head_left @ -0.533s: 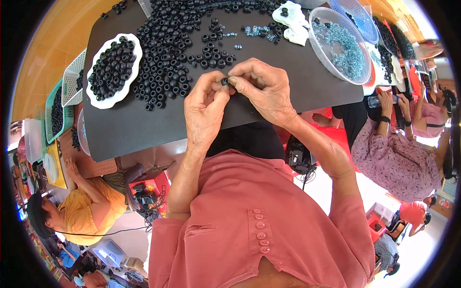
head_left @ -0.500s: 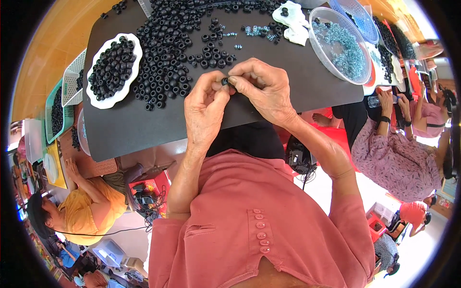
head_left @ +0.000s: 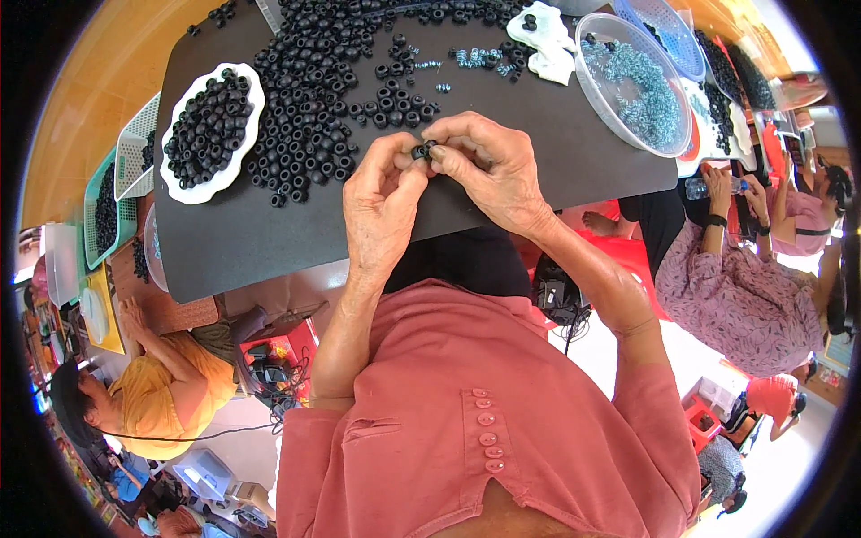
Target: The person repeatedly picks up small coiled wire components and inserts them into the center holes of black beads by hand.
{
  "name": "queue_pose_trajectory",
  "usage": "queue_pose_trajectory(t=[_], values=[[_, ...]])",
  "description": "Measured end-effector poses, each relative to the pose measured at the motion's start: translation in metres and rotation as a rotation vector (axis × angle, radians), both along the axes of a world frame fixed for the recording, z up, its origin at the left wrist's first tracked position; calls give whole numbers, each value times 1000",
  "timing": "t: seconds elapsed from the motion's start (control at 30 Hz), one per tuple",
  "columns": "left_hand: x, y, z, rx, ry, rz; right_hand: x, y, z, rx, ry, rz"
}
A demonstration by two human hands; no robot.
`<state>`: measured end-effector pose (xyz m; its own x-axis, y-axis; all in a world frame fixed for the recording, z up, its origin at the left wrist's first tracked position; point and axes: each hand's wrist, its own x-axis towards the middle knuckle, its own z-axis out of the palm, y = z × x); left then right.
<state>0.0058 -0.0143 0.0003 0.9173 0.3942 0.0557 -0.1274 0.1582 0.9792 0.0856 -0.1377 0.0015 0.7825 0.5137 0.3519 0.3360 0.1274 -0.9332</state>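
Both my hands meet over the near edge of a dark table (head_left: pixel 269 240). Between thumb and forefinger, my left hand (head_left: pixel 380 208) pinches a small black ring-shaped part (head_left: pixel 419 153). The fingertips of my right hand (head_left: pixel 499 177) close against that same part from the other side. A dark bit shows at the right fingertips, too small to tell apart. Just beyond my hands lies a group of similar loose black parts (head_left: pixel 395 106). Small bluish coil springs (head_left: pixel 475 58) lie farther back among a few more of them.
A large heap of black parts (head_left: pixel 305 108) spreads to the left, beside a white scalloped plate (head_left: pixel 208 195) full of them. A clear tub (head_left: pixel 619 134) of springs and a white cloth (head_left: pixel 554 63) stand at right. Other people sit nearby on both sides.
My right fingertips have shifted slightly against the black part, and more of a dark piece shows there. My left hand stays nearly in place.
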Motion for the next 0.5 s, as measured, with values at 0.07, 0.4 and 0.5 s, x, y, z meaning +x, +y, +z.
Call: queue_pose_trajectory(t=[0.07, 0.4, 0.5], values=[[-1, 0, -1, 19, 18, 2, -1, -1, 0, -6, 52, 9], [-1, -1, 1, 7, 5, -4, -2, -3, 2, 0, 29, -5], [-1, -2, 0, 49, -2, -7, 0, -4, 1, 5, -38, -4]])
